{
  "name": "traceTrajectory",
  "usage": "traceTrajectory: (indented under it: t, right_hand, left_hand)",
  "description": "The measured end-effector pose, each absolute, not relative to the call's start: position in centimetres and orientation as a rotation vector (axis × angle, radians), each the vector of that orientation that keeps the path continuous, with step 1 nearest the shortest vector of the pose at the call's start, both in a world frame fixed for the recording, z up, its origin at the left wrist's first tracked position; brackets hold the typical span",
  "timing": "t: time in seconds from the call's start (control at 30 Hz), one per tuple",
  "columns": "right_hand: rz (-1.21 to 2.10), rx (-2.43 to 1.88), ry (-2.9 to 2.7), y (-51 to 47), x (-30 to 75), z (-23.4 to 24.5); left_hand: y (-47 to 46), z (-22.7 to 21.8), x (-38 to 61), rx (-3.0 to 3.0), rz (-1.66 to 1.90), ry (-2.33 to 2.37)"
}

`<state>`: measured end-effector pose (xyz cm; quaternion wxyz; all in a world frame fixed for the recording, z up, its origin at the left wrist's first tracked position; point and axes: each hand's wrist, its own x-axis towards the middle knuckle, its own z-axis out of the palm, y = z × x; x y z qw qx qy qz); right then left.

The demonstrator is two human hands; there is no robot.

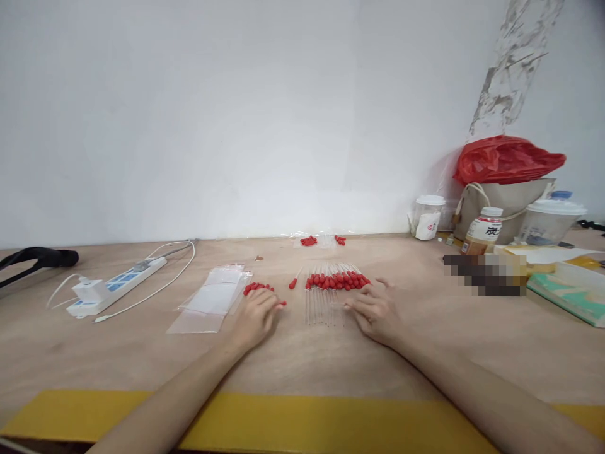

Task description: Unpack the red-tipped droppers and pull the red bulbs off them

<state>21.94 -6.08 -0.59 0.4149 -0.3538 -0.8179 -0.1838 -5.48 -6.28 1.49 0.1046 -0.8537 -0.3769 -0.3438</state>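
A row of glass droppers with red rubber bulbs (335, 280) lies in the middle of the table, their clear tubes pointing both away from me and toward me. My left hand (259, 313) is closed, and a red rubber bulb (283, 303) pokes out between its thumb and fingertips. Just beyond that hand is a small pile of loose red bulbs (255, 287). At the right end of the row, my right hand (375, 309) pinches what looks like a thin clear glass tube (338, 306), faint to see. One single dropper (295, 279) lies apart, between the pile and the row.
Clear zip bags (212, 299) lie left of my left hand. Farther left are a power strip (118, 284) and white cable. More red bulbs in clear bags (309, 241) rest by the wall. At right stand a lidded cup (429, 217), a bottle (483, 232) and a tub (553, 221).
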Motion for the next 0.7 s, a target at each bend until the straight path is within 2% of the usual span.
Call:
traceTrajectory:
  t: [0.1, 0.2, 0.47, 0.7]
  right_hand:
    - [-0.352, -1.024, -1.956, -5.7, 22.5, -0.2]
    - [-0.292, -1.027, -1.99, -5.6, 21.4, 0.0]
    - [-0.328, -1.147, -2.125, -4.3, 17.9, 1.1]
    - [-0.459, -1.209, -2.184, -3.2, 15.5, 1.1]
  left_hand:
    - [-5.9, 2.5, -7.2, -2.386, -1.3, -1.291]
    - [-4.9, 3.3, -8.4, -2.189, -1.426, -1.492]
    - [-1.1, 2.6, -13.3, -1.926, -1.285, -1.977]
    - [-0.7, 1.9, -12.2, -2.035, -1.307, -1.895]
